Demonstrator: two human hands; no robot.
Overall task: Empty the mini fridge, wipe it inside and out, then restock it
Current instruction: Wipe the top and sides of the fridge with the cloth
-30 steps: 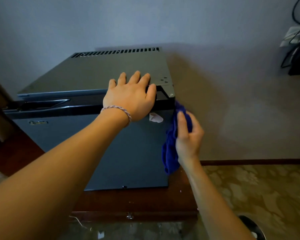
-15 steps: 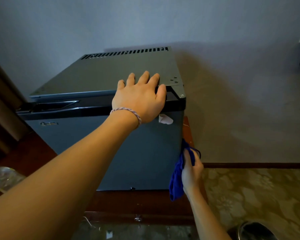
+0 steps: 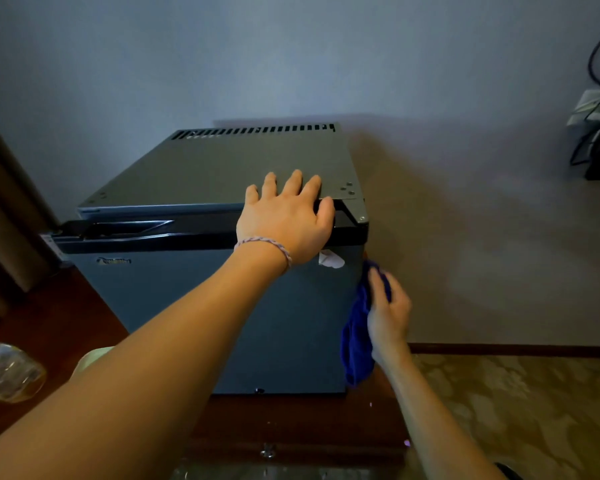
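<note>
The mini fridge (image 3: 201, 306) stands on a dark wooden cabinet (image 3: 291, 427) against the wall, door closed, its vented top facing up and its right side turned toward open floor. The left hand (image 3: 286, 221) lies flat on the front right corner of the top, fingers spread and straight, thumb hooked over the dark band above the door. The right hand (image 3: 388, 313) presses a blue cloth (image 3: 355, 344) against the fridge's right side wall, fingers stretched out over the fabric, the rest of the cloth hanging loose below the palm. This looks like the outside wipe, with the left hand steadying the box. The fridge is likely a stiff, fairly heavy metal shell with smooth painted faces, so it should take firm rubbing without flexing, though it may slide on the polished wood if pushed sideways; bracing from the top is the sensible hold. The recessed handle (image 3: 125, 227) at the door's upper left is the place to pull it open. A clear bottle (image 3: 9, 372) lies at the far left edge, partly out of view.
</note>
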